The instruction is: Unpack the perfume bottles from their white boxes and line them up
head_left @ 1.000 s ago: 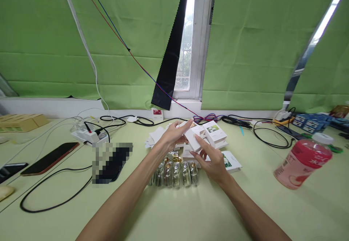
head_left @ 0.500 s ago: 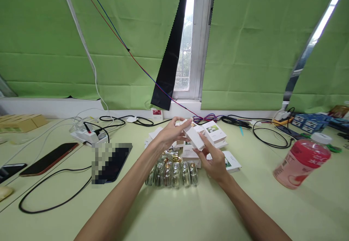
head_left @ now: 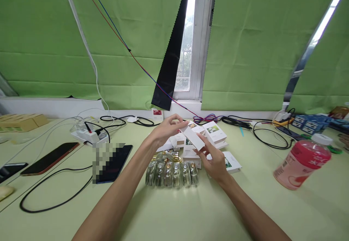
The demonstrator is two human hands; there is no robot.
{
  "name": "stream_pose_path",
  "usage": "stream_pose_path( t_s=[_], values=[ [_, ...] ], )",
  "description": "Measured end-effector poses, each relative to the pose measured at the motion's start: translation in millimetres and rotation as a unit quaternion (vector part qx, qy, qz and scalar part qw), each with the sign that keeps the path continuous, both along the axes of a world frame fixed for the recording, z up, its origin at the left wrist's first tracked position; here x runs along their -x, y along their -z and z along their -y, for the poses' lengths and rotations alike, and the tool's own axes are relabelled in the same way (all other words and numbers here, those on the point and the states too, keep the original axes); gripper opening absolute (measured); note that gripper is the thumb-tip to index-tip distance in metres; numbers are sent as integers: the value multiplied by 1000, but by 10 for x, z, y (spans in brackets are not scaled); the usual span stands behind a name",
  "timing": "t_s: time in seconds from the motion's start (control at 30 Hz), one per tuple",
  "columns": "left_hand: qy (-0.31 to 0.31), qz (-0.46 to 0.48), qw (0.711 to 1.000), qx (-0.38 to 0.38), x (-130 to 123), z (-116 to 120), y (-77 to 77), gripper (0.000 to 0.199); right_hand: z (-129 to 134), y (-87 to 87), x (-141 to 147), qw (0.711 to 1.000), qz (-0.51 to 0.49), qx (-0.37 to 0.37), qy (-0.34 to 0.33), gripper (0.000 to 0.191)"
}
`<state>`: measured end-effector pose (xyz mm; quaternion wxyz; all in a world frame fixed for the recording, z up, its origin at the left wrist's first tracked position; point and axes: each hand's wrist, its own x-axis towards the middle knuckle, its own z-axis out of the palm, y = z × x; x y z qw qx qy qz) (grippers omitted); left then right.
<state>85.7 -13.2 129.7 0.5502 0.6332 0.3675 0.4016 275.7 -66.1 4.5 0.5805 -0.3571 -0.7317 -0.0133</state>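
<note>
A small white cardboard box point(head_left: 193, 138) is held tilted above the table, a plain narrow side facing me. My right hand point(head_left: 215, 159) grips its near right end between thumb and fingers. At the far left end, my left hand point(head_left: 169, 129) has its thumb and fingers closed on the box's edge; what exactly they pinch there is partly hidden. Just below stands a row of several clear glass bottles point(head_left: 171, 173) in wrapping, with gold and silver tops. White printed boxes point(head_left: 215, 132) lie behind and beside my hands, one flat box point(head_left: 231, 162) to the right.
Phones point(head_left: 50, 158) and a dark tablet-like device point(head_left: 116, 164) lie on the left, near a power strip point(head_left: 88, 135) and looping cables. A pink drink bottle point(head_left: 302, 161) stands at right. Blue boxes point(head_left: 311, 123) and more cables point(head_left: 236, 122) are at the back.
My left hand has shifted slightly left and down along the box's far end. The box has turned a little, now showing mostly one narrow side. My right hand keeps its grip.
</note>
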Motion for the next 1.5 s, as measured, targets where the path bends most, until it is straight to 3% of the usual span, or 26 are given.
stream_pose_path(
  t_s=[0.37,1.3,1.5],
  values=[
    [3,-49,997,-64,25,-57,37,37,-19,22,-17,1000,26,-13,4,60],
    [-11,-94,991,-96,38,-83,64,39,-1,22,13,999,-20,-18,-34,59],
    [22,-103,987,-122,93,-96,10,37,14,30,36,998,-55,2,-41,54]
  ],
)
